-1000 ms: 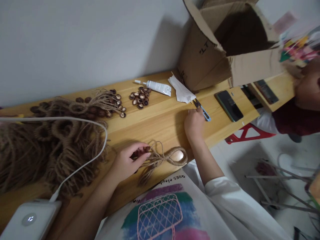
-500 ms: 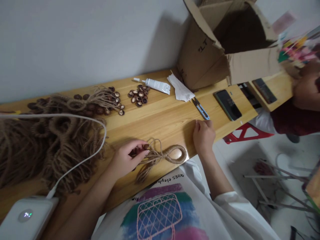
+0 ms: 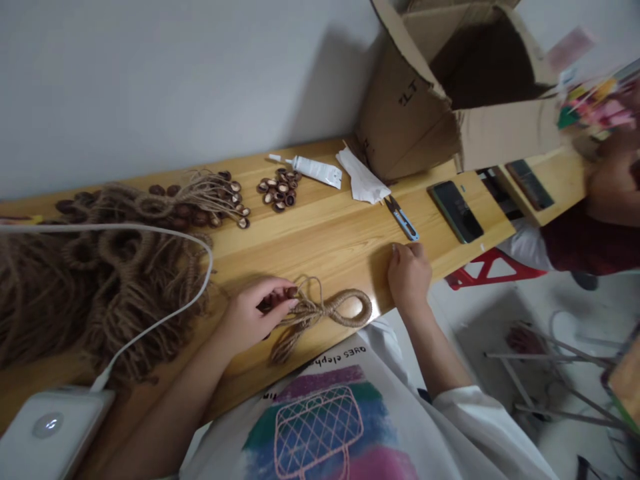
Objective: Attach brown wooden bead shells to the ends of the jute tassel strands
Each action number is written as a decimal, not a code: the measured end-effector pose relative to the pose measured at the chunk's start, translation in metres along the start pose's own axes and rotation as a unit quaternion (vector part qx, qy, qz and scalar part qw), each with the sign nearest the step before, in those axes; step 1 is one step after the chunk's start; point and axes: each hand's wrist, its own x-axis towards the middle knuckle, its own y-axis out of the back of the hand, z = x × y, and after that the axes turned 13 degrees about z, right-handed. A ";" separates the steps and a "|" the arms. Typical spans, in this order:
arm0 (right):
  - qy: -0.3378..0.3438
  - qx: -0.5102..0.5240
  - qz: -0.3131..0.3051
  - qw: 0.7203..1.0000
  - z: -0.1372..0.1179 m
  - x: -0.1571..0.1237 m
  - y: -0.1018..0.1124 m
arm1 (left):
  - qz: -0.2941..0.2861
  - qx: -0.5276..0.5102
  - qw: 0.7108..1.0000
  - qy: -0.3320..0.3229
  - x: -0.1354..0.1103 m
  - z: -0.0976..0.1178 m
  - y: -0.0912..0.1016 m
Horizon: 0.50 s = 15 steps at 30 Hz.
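My left hand (image 3: 263, 313) is closed in a pinch around a small brown nut shell (image 3: 292, 292), held against the strands of a jute cord piece. That jute cord piece (image 3: 345, 323) lies at the table's near edge, with a wrapped loop to the right and a frayed tassel to the left. A thin strand curls up above its knot. On the right, my right hand (image 3: 410, 277) rests on the table edge with its fingers curled in; nothing shows in it. Just beyond that hand lie blue thread snips (image 3: 403, 219).
Behind the cord are a heap of nut shells (image 3: 278, 189), a glue tube (image 3: 318, 171), a paper tissue (image 3: 361, 176) and a cardboard box (image 3: 410, 120). A jute tassel pile (image 3: 125, 287), white cable and power bank (image 3: 55, 433) fill the left. A phone (image 3: 456, 211) lies right, near another person's arm (image 3: 613, 180).
Both hands and the jute cord piece stay almost where they were. The view has shifted very slightly.
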 end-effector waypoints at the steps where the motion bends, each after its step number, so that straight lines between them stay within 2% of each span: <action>1: -0.011 -0.010 0.011 1.000 0.006 -0.002 0.002 | -0.001 -0.001 1.000 0.003 0.000 0.000 0.000; 5: -0.010 -0.016 0.045 0.999 0.020 -0.011 0.014 | -0.002 0.001 1.000 0.006 0.000 0.000 -0.001; 8: 0.094 0.029 0.039 0.994 0.016 -0.023 0.022 | 0.000 0.002 1.000 0.002 0.000 0.001 -0.001; 11: 0.225 0.091 0.012 0.970 0.009 -0.033 0.028 | -0.001 0.008 1.000 -0.002 0.000 0.002 -0.001; 13: 0.257 0.111 0.017 0.960 0.010 -0.033 0.029 | 0.004 0.013 1.000 -0.008 0.000 0.002 -0.001; 15: 0.261 0.114 0.024 0.958 0.018 -0.027 0.027 | 0.005 0.017 1.000 -0.012 0.000 0.002 -0.001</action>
